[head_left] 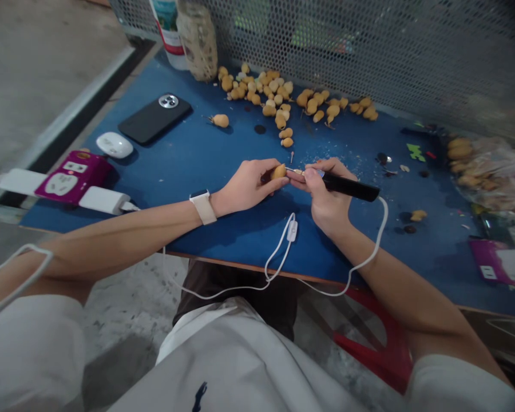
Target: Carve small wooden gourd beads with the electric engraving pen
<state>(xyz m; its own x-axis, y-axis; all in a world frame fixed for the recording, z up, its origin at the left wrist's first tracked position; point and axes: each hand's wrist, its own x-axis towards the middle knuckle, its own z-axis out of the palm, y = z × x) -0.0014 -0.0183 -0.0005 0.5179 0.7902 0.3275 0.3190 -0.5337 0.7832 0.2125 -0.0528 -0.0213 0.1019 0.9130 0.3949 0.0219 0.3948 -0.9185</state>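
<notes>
A small tan gourd (278, 171) is pinched between the thumb and fingers of my left hand (251, 184), just above the blue tabletop. My right hand (329, 197) grips a black corded pen-shaped tool (355, 187) like a pencil. Its thin metal tip points left and meets or nearly meets the gourd's right side; the exact contact is too small to tell. From the tool's back end a white cord (385, 214) runs down to an inline switch (292, 230) at the table's front edge. Pale dust and crumbs lie beyond my right hand.
Many small gourds (277, 91) lie along the mesh panel (326, 51). One lone gourd (220, 120) sits nearer. At left are a phone (154, 121), white case (114, 145) and purple power adapter (74, 177). A jar (197, 43) stands behind; a plastic bag (493, 171) lies right.
</notes>
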